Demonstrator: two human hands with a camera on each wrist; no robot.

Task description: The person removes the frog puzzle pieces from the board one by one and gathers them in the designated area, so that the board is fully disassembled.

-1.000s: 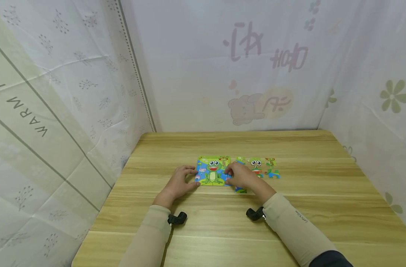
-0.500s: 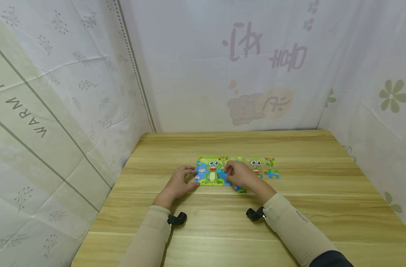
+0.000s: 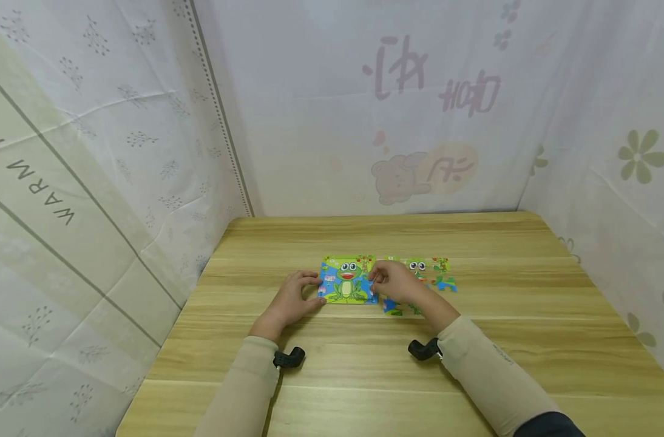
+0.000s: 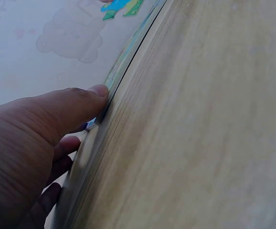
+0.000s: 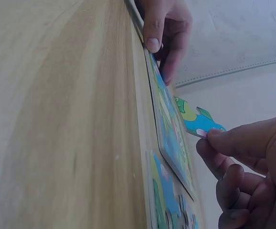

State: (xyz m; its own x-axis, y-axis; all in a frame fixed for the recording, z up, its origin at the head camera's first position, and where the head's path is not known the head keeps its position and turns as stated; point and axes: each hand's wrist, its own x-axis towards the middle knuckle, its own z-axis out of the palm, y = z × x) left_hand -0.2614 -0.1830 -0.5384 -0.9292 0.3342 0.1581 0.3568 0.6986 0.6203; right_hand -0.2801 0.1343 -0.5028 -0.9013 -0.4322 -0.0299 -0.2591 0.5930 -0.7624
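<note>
A frog picture puzzle [image 3: 346,288] lies flat in the middle of the table. At its left edge and lower left corner rest the thumb and fingers of my left hand [image 3: 294,298], seen closely in the left wrist view [image 4: 47,114]. My right hand [image 3: 400,284] pinches a blue and green puzzle piece [image 5: 197,123] between thumb and fingertips, lifted above the puzzle's right side. In the head view that piece is mostly hidden by the fingers. Just right of the whole picture lie several loose frog puzzle pieces [image 3: 417,266], partly covered by my right hand.
Loose pieces [image 3: 447,283] with blue and green patches lie at the right end of the group. The wooden table [image 3: 343,376] reaches back to a printed cloth wall [image 3: 321,121], with more cloth on both sides. A black camera mount sits on each wrist.
My right hand has lifted off the frog picture's right edge, shifting slightly right with the piece, and uncovers more loose pieces below it. My left hand stays in place.
</note>
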